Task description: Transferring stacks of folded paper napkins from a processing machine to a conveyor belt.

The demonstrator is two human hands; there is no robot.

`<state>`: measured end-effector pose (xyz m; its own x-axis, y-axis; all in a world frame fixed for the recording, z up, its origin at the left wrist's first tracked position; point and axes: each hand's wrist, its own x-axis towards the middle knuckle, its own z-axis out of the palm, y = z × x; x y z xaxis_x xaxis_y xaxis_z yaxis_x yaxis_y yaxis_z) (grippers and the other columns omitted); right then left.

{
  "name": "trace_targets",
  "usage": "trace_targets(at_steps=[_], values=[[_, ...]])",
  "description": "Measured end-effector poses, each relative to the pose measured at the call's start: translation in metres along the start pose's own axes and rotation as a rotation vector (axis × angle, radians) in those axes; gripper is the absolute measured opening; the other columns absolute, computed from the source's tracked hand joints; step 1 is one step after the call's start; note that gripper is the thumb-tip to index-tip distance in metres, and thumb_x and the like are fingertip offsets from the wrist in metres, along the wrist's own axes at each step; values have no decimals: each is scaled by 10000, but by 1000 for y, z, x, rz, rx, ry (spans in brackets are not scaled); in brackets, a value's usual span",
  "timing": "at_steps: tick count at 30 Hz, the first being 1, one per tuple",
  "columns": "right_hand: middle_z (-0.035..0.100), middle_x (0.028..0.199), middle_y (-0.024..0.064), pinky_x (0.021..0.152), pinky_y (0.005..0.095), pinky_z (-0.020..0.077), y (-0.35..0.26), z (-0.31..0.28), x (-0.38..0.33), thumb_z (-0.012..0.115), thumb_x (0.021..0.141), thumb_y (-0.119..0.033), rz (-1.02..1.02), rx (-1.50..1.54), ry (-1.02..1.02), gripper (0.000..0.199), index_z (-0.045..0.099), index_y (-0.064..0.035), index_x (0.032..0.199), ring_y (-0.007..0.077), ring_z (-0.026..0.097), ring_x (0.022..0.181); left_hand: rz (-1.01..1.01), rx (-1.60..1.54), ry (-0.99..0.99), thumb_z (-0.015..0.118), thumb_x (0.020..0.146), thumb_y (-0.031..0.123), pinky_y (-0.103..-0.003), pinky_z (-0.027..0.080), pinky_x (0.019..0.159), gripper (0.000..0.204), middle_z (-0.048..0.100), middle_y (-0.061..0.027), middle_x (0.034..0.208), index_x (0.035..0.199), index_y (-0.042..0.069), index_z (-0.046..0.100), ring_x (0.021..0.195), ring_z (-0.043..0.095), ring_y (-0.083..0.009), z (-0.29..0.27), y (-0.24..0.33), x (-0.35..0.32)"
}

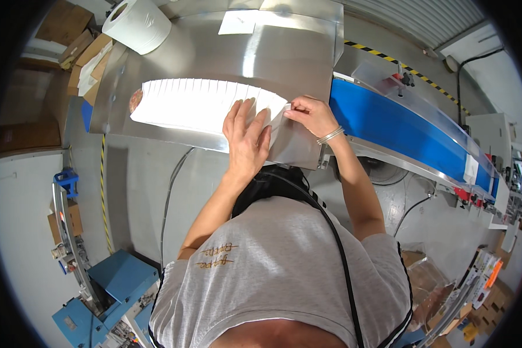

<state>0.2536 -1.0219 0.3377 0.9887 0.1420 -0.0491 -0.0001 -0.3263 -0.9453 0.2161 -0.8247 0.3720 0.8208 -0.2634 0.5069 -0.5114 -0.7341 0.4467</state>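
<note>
A long row of flat white pieces, standing packed face to face, stretches along the near side of a steel table. I cannot tell whether they are folded cartons or paper packets. Over the row's right part lies my left hand, its fingers spread and resting on the tops. At the right end my right hand pinches the edge of the endmost white piece between thumb and fingers. A reddish-brown roundish thing touches the row's left end.
A big white paper roll and a white sheet lie at the table's far side. To the right runs a blue conveyor belt with a clear guard. Cardboard boxes stand at the left. A black cable hangs below the table edge.
</note>
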Motion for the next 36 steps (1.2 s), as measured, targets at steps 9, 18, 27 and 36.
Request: trace_targets(at_steps=[9, 18, 27, 36], values=[[625, 857, 36, 708, 250, 486, -4, -7, -1, 757, 744, -156, -24, 4, 18, 396, 524, -56, 1048, 98, 572, 742, 40, 45, 58, 673, 742, 3, -446, 363, 969, 307, 500, -144, 1260, 1039, 80, 673, 1205, 411, -371, 5, -2, -3], [565, 1091, 22, 835, 262, 459, 4, -7, 2, 731, 761, -103, -88, 188, -226, 389, 530, -62, 1092, 135, 544, 979, 113, 65, -21, 645, 732, 45, -527, 227, 1020, 278, 433, -155, 1329, 1002, 100, 682, 1269, 328, -389, 2, -2, -5], [562, 818, -21, 657, 239, 451, 32, -49, -23, 677, 840, -196, 105, 281, 176, 253, 542, -35, 980, 63, 508, 727, -36, 40, 46, 653, 766, 83, -505, 245, 1022, 374, 402, -175, 1334, 1136, 72, 596, 1258, 331, -389, 1, -11, 2], [585, 1091, 186, 889, 429, 415, 81, -144, -65, 744, 683, -404, 462, -1229, 989, 619, 539, -32, 1134, 349, 550, 1004, -39, 24, 54, 622, 737, -36, -491, 269, 1013, 319, 476, -146, 1265, 1037, 68, 656, 1221, 378, -377, 1, -9, 3]])
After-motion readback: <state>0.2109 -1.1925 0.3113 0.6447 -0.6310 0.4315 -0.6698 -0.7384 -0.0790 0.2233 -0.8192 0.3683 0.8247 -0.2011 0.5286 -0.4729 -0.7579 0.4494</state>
